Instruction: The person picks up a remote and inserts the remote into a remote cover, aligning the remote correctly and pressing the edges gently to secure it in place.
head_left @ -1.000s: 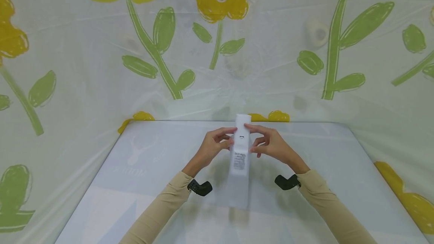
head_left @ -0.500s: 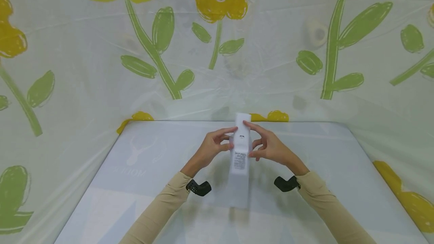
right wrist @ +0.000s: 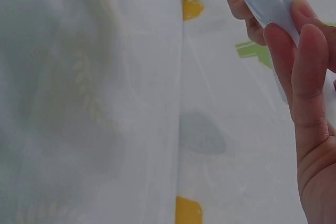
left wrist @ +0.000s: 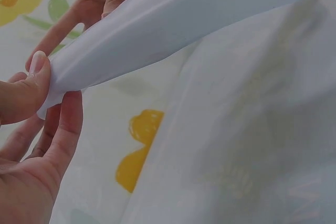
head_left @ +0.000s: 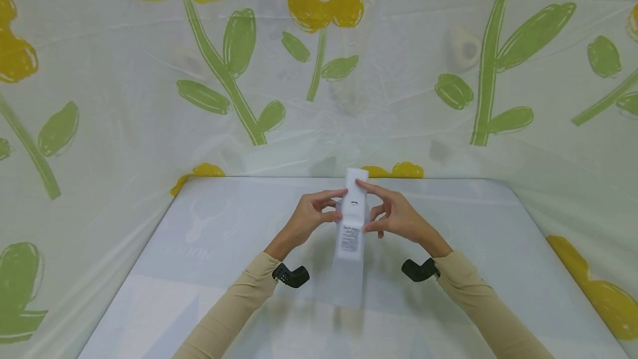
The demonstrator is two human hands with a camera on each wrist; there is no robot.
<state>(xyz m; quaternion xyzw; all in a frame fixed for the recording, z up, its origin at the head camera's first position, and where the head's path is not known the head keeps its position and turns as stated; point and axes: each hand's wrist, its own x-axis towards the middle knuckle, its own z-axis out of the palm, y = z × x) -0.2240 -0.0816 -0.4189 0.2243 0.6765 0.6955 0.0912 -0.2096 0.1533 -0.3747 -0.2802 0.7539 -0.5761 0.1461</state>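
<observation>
Device [head_left: 351,240] pinched from both sides

Head view: left hand [head_left: 309,215] and right hand [head_left: 399,216] grip its far part above the table [head_left: 478,220]; likely light, stiff
Left wrist: a pinch on smooth, probably slippery shell
Right wrist: another pinch; holding mid-length should steady it

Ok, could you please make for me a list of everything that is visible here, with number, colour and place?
Long device: one, white, between the two hands
Printed label: one, dark text on white, on the device
Small slot: one, dark, on the device, above the label
Table: one, pale with faint print, below the hands
Cloth: whitish with yellow flowers and green leaves, behind and beside the table; number of pieces unclear
Wrist devices: two, black, one at each wrist
Sleeves: two, beige, on the forearms
Hands: two, bare, holding the device
</observation>
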